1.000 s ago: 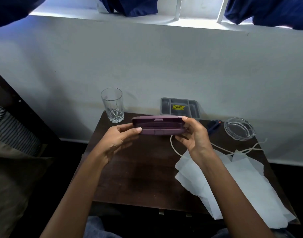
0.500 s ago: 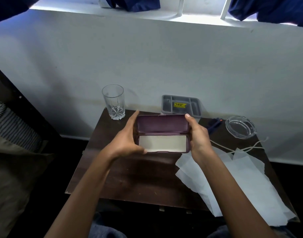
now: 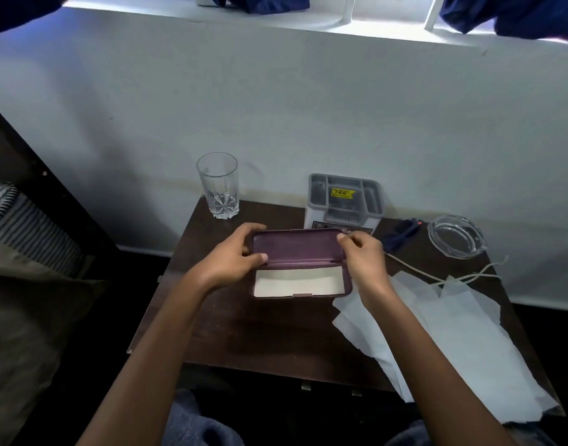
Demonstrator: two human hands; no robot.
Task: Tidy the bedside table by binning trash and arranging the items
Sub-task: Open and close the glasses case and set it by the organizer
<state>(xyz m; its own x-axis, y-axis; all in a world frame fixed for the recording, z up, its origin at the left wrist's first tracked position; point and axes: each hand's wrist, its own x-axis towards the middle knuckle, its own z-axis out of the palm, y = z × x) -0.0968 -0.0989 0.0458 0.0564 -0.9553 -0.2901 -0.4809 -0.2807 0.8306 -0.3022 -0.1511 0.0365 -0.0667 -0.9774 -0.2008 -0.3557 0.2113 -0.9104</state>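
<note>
A purple case [image 3: 298, 252] is held open over the middle of the dark wooden bedside table [image 3: 244, 336], its lid raised toward the wall and a white lining shown in its lower half. Whether its base touches the tabletop cannot be told. The left end of the lid is gripped by the left hand [image 3: 232, 257], with the fingers curled behind it and the thumb laid near the hinge. The upper right corner of the lid is pinched by the right hand [image 3: 363, 255], fingers bent.

Behind the case, a grey compartmented organiser [image 3: 344, 201] with a yellow sticker is set against the wall, and its lower front is partly covered by the lid and the right hand. An empty cut-glass tumbler [image 3: 218, 188] is stood at the back left corner, apart from the case. At the back right a clear glass ashtray [image 3: 457, 236] is seen, and between it and the organiser a dark blue object [image 3: 401, 235] is laid, too dim to be identified. A pale cord [image 3: 437, 278] is trailed from beside the right hand across white paper sheets [image 3: 463, 342], which are spread over the right side of the table and past its front edge, partly under the right forearm. Striped bedding [image 3: 28, 226] is glimpsed at far left.
</note>
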